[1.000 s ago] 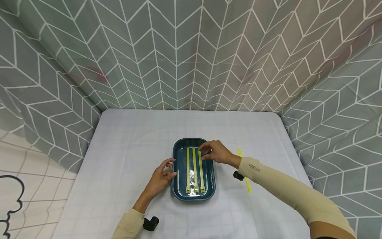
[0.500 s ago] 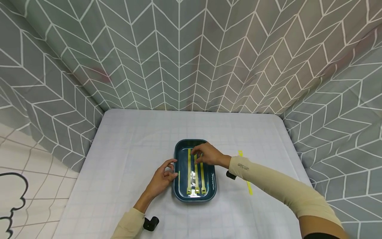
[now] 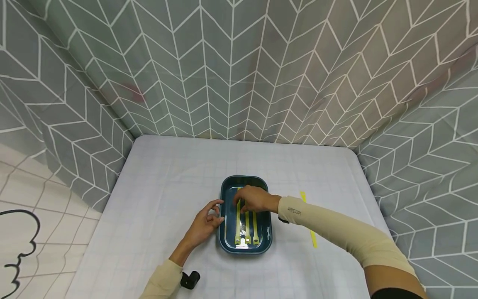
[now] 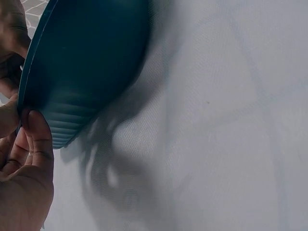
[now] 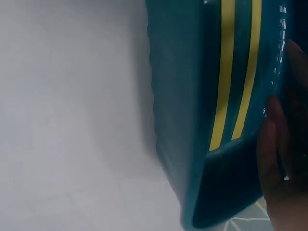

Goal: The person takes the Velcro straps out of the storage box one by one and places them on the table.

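A dark teal tray (image 3: 230, 226) with rounded corners sits on the table. Three yellow slotted straps lie lengthwise in it: left strap (image 3: 238, 224), middle strap (image 3: 247, 226), right strap (image 3: 255, 228). My left hand (image 3: 201, 228) pinches the tray's left rim between thumb and fingers, as the left wrist view shows. Over the tray's far half, my right hand (image 3: 255, 200) bends its loose fingers down by the left strap's upper part, hiding the upper ends of the other two. Whether its fingertips touch that strap is unclear. In the right wrist view, two yellow straps (image 5: 224, 82) show beside the right fingers (image 5: 268, 149).
Another yellow strap (image 3: 313, 240) lies on the white table cloth (image 3: 168, 174) to the right of the tray, partly behind the right forearm (image 3: 328, 232). Patterned grey curtains (image 3: 231, 74) hang behind the table and at both sides.
My right hand has moved leftward across the tray, from the right strap past the middle one to the left one. The left hand keeps its place on the rim.
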The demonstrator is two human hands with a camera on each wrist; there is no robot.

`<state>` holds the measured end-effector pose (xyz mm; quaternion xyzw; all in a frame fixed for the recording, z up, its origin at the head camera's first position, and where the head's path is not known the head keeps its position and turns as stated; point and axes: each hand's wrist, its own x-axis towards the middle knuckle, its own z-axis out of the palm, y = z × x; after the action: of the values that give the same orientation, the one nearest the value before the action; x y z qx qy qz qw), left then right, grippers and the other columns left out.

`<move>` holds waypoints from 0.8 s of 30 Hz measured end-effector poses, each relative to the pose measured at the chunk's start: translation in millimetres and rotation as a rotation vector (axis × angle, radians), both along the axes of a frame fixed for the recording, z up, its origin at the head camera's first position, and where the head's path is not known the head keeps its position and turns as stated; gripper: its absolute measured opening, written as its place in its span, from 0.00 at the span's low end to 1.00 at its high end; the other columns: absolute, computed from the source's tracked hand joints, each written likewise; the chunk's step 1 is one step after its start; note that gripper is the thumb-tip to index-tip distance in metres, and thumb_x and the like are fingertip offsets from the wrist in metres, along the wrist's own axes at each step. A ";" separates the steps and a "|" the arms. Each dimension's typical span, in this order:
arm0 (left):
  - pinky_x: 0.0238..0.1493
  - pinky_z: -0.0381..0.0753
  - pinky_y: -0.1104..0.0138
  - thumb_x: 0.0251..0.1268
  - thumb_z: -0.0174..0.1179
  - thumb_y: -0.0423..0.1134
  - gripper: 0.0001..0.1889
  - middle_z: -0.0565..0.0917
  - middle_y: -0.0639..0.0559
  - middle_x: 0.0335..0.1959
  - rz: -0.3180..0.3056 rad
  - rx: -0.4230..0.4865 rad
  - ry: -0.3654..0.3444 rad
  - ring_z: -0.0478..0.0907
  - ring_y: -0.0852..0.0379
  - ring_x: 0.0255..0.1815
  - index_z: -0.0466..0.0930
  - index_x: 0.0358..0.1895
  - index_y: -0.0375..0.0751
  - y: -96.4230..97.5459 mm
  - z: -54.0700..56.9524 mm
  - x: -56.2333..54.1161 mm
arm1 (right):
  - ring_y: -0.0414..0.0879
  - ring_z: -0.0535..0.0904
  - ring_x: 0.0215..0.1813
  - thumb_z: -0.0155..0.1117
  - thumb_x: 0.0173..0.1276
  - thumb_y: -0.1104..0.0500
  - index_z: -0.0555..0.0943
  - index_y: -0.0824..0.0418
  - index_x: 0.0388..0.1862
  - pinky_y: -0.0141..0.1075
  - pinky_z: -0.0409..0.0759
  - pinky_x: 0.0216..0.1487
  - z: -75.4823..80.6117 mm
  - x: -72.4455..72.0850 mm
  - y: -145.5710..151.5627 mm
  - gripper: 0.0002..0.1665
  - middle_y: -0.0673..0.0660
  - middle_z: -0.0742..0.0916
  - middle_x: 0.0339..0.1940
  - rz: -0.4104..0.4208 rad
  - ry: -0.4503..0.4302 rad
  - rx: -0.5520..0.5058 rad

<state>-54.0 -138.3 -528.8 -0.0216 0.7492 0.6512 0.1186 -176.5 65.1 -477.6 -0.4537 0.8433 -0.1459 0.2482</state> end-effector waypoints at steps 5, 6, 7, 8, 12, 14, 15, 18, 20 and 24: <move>0.30 0.67 0.73 0.66 0.62 0.25 0.27 0.70 0.44 0.47 0.026 -0.046 -0.004 0.69 0.61 0.22 0.70 0.68 0.39 3.3 -1.3 -1.5 | 0.45 0.80 0.61 0.75 0.62 0.61 0.86 0.54 0.50 0.41 0.78 0.62 -1.9 1.8 -5.9 0.17 0.51 0.87 0.54 0.148 0.116 0.087; 0.30 0.67 0.73 0.65 0.62 0.24 0.28 0.70 0.43 0.47 0.030 -0.055 -0.006 0.69 0.61 0.22 0.70 0.68 0.39 4.0 -1.5 -1.8 | 0.45 0.80 0.61 0.76 0.61 0.61 0.86 0.54 0.50 0.40 0.78 0.63 -2.6 2.3 -7.1 0.17 0.50 0.87 0.54 0.184 0.146 0.097; 0.30 0.67 0.73 0.65 0.61 0.23 0.28 0.70 0.43 0.47 0.032 -0.059 -0.008 0.69 0.61 0.22 0.69 0.68 0.38 4.7 -1.6 -2.2 | 0.44 0.81 0.61 0.76 0.61 0.61 0.86 0.54 0.51 0.39 0.78 0.62 -3.6 2.7 -8.5 0.18 0.50 0.87 0.54 0.218 0.173 0.106; 0.30 0.67 0.73 0.65 0.61 0.23 0.28 0.70 0.42 0.47 0.036 -0.063 -0.009 0.69 0.61 0.22 0.69 0.68 0.37 5.5 -1.9 -2.5 | 0.44 0.81 0.60 0.76 0.61 0.61 0.86 0.53 0.51 0.39 0.79 0.61 -4.1 3.4 -9.9 0.18 0.49 0.87 0.54 0.248 0.197 0.114; 0.30 0.67 0.73 0.65 0.61 0.23 0.28 0.70 0.42 0.47 0.033 -0.058 -0.008 0.69 0.62 0.22 0.69 0.68 0.36 5.1 -2.9 -1.9 | 0.42 0.81 0.59 0.77 0.60 0.61 0.86 0.51 0.53 0.36 0.81 0.57 -5.3 5.8 -17.6 0.21 0.48 0.87 0.54 0.349 0.250 0.167; 0.30 0.67 0.73 0.66 0.62 0.24 0.28 0.70 0.43 0.47 0.026 -0.048 -0.003 0.69 0.62 0.22 0.69 0.68 0.37 3.3 -3.3 -1.3 | 0.41 0.81 0.58 0.77 0.59 0.61 0.86 0.51 0.53 0.36 0.81 0.56 -5.0 6.5 -21.5 0.21 0.48 0.86 0.54 0.383 0.259 0.192; 0.30 0.67 0.73 0.66 0.62 0.25 0.28 0.70 0.44 0.47 0.023 -0.042 0.000 0.69 0.62 0.22 0.69 0.68 0.38 2.3 -3.6 -1.1 | 0.41 0.82 0.57 0.77 0.59 0.61 0.86 0.51 0.53 0.35 0.81 0.56 -5.1 6.4 -23.4 0.21 0.48 0.86 0.54 0.400 0.260 0.201; 0.29 0.68 0.73 0.66 0.62 0.26 0.28 0.70 0.44 0.48 0.014 -0.024 0.002 0.70 0.61 0.22 0.69 0.69 0.40 -0.3 -3.6 -1.3 | 0.40 0.82 0.55 0.78 0.58 0.60 0.87 0.50 0.52 0.35 0.81 0.56 -7.1 6.1 -28.0 0.21 0.48 0.87 0.53 0.432 0.260 0.219; 0.29 0.67 0.72 0.66 0.62 0.26 0.28 0.69 0.44 0.48 0.007 -0.017 0.000 0.70 0.61 0.23 0.69 0.69 0.41 -1.0 -3.0 -1.6 | 0.39 0.82 0.54 0.78 0.58 0.60 0.87 0.50 0.51 0.35 0.81 0.57 -10.1 5.7 -30.3 0.20 0.48 0.86 0.53 0.442 0.259 0.232; 0.28 0.66 0.73 0.67 0.61 0.26 0.27 0.69 0.43 0.48 -0.005 -0.019 -0.008 0.69 0.62 0.23 0.68 0.69 0.39 -0.4 3.1 -1.3 | 0.39 0.82 0.54 0.79 0.58 0.59 0.87 0.48 0.49 0.36 0.81 0.57 -17.7 5.0 -32.2 0.19 0.48 0.86 0.54 0.446 0.268 0.254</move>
<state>-55.3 -138.7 -525.7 -0.0234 0.7550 0.6436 0.1232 -171.4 33.0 -495.3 -0.6085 0.7596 0.0804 0.2153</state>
